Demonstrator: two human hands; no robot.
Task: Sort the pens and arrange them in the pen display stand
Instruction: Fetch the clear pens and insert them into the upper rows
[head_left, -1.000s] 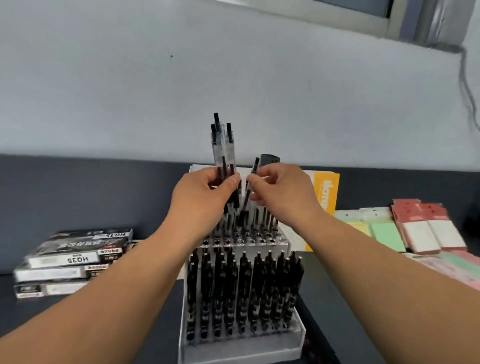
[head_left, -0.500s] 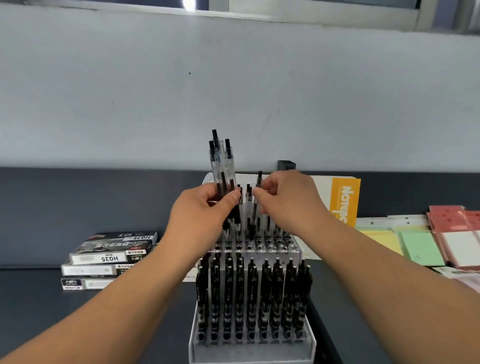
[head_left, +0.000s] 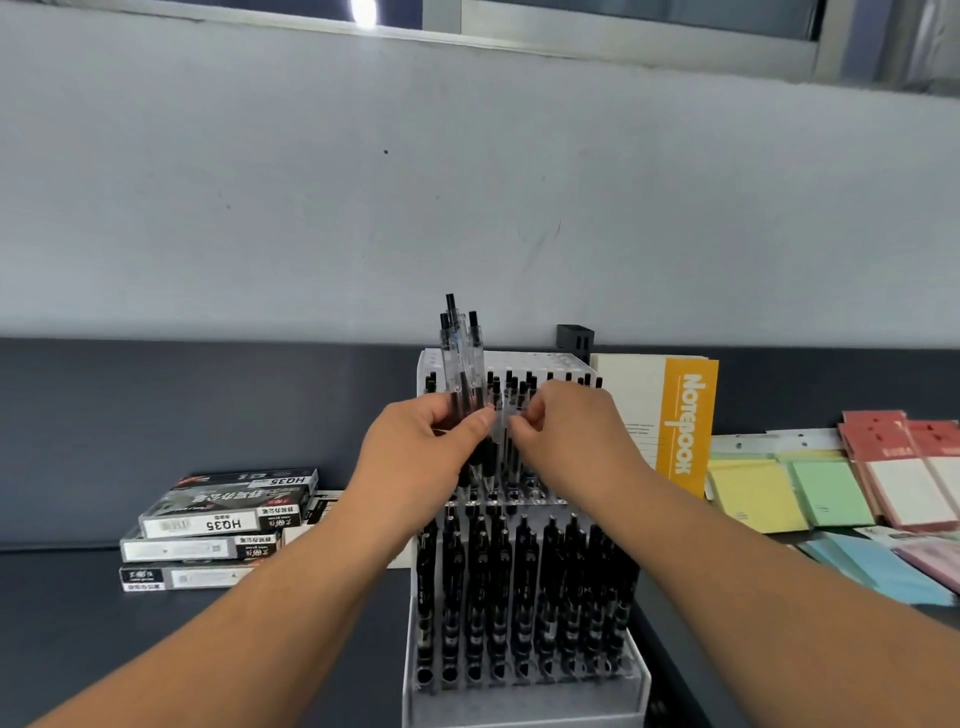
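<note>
Leftmost, a bundle of clear pens (head_left: 460, 358) is gripped upright by the left hand (head_left: 415, 457), caps toward twelve o'clock. At its three o'clock, a single pen (head_left: 497, 431) is pinched by the right hand (head_left: 566, 436), the nearer one. Its long axis is held vertical, tip toward six o'clock over the upper tier of the display stand (head_left: 519, 712).

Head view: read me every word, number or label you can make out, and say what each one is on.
"HQ35": upside down, on two labels of the box stack at the left.
"Notebook": running vertically down the orange strip of the notebook.
Chinese print on the boxes: too small to read.
Markings on the pens: too blurred to read.
</note>
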